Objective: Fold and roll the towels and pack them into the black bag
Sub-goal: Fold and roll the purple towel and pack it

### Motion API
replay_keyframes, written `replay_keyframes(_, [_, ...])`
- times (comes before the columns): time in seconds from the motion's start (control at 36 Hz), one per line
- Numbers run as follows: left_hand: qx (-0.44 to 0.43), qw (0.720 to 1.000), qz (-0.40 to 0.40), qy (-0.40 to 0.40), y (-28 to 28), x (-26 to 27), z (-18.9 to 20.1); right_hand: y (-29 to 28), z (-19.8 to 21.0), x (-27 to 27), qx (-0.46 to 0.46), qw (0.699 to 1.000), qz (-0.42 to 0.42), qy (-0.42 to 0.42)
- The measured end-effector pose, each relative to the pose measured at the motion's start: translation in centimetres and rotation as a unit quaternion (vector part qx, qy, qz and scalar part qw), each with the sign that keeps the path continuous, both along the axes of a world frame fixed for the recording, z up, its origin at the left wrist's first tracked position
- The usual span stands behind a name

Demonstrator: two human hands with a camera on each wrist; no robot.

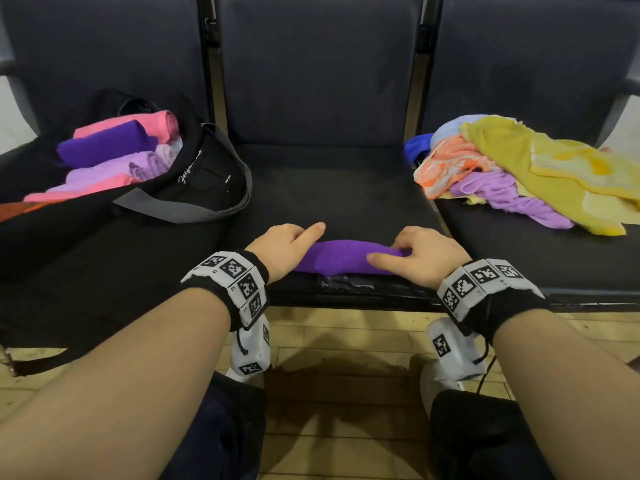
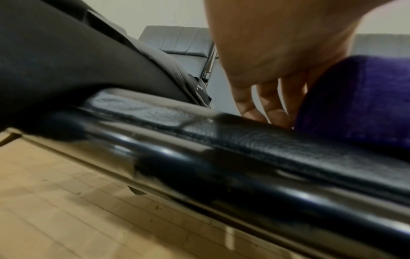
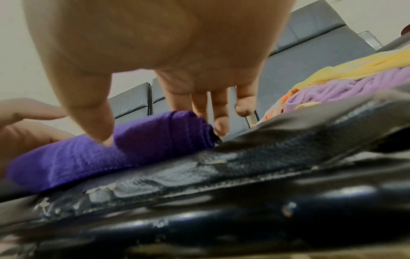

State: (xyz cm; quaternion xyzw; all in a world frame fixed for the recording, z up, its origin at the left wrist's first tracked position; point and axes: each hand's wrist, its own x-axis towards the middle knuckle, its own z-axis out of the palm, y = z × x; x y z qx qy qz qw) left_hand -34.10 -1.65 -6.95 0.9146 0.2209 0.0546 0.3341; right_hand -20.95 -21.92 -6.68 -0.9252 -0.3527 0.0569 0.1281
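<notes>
A dark purple towel roll [image 1: 346, 256] lies crosswise at the front edge of the middle seat [image 1: 329, 188]. My left hand [image 1: 298, 244] cups its left end, index finger stretched out over the top and the other fingers [image 2: 264, 105] reaching down to the seat beside the roll [image 2: 355, 105]. My right hand [image 1: 398, 254] pinches the right end; in the right wrist view its thumb [image 3: 102, 129] presses into the roll [image 3: 99, 161] while the fingers curl behind it. The black bag [image 1: 207, 174] lies open on the left seat with several rolled pink and purple towels [image 1: 117, 147] inside.
A loose pile of yellow, lilac, orange and blue towels [image 1: 519, 168] lies on the right seat. The bag's grey strap [image 1: 194, 213] trails onto the middle seat. The seat's worn front edge [image 1: 346, 292] and metal rail [image 2: 244, 184] sit just under my wrists, above a wooden floor [image 1: 346, 341].
</notes>
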Motion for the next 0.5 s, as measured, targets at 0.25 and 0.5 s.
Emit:
replay_keyframes(0.25, [0.071, 0.988, -0.098, 0.097, 0.8, -0.4, 0.0, 0.1, 0.3, -0.5, -0.061, 0.998, 0.034, 0.003])
replay_keyframes(0.5, [0.148, 0.984, -0.100, 0.013, 1.2, 0.0, -0.2, 0.1, 0.3, -0.3, -0.055, 0.998, 0.027, -0.005])
